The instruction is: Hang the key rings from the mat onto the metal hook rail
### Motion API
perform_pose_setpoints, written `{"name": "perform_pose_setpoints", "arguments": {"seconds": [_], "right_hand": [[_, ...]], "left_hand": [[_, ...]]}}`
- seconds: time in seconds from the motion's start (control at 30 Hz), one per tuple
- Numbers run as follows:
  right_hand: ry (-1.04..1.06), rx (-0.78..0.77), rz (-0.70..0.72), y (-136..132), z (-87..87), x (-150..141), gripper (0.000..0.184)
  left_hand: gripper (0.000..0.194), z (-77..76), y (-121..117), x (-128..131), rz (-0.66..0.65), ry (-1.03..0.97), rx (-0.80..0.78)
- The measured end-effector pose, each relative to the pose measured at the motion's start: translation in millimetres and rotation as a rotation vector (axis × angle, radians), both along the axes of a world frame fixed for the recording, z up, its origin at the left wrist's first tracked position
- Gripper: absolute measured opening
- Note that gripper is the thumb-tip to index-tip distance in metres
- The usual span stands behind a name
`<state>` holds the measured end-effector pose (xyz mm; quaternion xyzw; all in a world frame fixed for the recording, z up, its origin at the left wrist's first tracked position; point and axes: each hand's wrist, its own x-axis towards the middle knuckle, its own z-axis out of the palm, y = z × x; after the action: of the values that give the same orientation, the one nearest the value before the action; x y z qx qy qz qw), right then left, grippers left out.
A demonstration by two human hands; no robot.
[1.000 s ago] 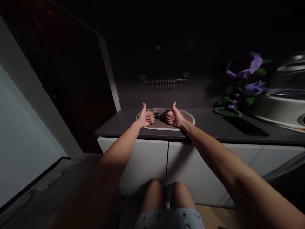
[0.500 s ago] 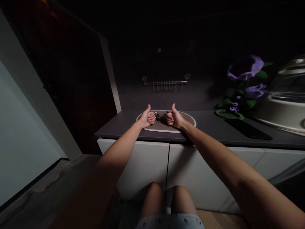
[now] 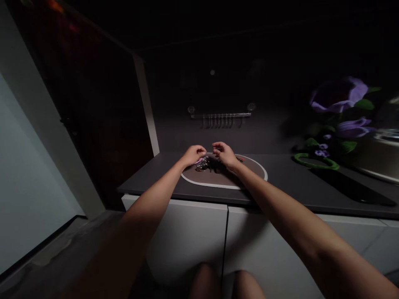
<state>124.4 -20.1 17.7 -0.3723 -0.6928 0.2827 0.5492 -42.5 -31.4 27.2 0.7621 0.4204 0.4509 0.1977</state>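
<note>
My left hand [image 3: 193,155] is over the left part of an oval brown mat with a white rim [image 3: 199,183]. Its fingers are loosely curved, thumb and fingertips slightly apart. Just below it lies a small heap of shiny metal and dark pieces [image 3: 203,165], too small and dim to name; a pink bit [image 3: 199,160] shows beside the fingers. My right hand [image 3: 225,154] is above the mat's middle, fingers bent and apart, facing the left. Dark pieces under it are partly hidden. Small reddish items [image 3: 240,159] lie behind its wrist.
The mat lies on a dark grey counter [image 3: 280,187] above white cabinet doors [image 3: 193,224]. To the right are purple artificial flowers [image 3: 355,128], a green ring [image 3: 301,160], a flat black object [image 3: 352,185] and a rounded appliance [image 3: 382,160]. A hook rail [image 3: 221,116] is on the wall.
Both hands were fists with thumbs raised beside the small heap. Now the fingers have loosened and turned inward over the mat. The view has shifted, so the counter sits lower.
</note>
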Motion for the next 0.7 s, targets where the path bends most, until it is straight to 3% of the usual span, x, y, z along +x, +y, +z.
{"name": "perform_pose_setpoints", "arguments": {"seconds": [0.13,0.23,0.5,0.7], "right_hand": [[-0.337,0.198,-0.133,4,-13.3,8,0.017],[-0.497,0.252,-0.166,3,-15.9,11,0.016],[-0.63,0.247,-0.21,6,-19.4,9,0.012],[-0.618,0.22,-0.234,9,-20.1,8,0.013]], "left_hand": [[0.013,-18.7,6,-10,-0.027,0.14,0.034],[0.014,-26.2,9,-16,-0.104,0.262,0.072],[0.024,-25.5,7,-21,-0.284,0.373,0.019],[0.029,-24.1,8,-25,-0.309,0.488,0.065]]}}
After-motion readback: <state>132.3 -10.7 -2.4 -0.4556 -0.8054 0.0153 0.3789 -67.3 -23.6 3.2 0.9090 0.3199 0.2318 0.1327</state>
